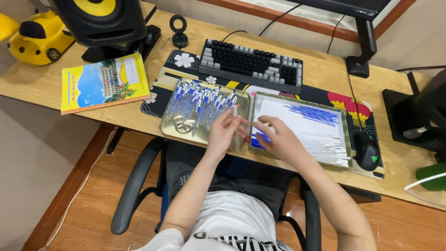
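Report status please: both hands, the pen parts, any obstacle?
Left hand holds clear pen barrel upright between trays. Right hand on white tray, at blue refills. Finished pens in gold tray. No obstacle.

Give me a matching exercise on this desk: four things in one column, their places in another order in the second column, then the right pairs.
Things:
1. Gold tray of blue-capped pens
2. Computer mouse
3. Yellow booklet
4. Keyboard

Places:
A. At the desk's left end, beside the speaker
B. Behind both trays, on the patterned mat
C. Under the left hand
D. Right of the white tray, which the right hand reaches over

Pairs: 1-C, 2-D, 3-A, 4-B
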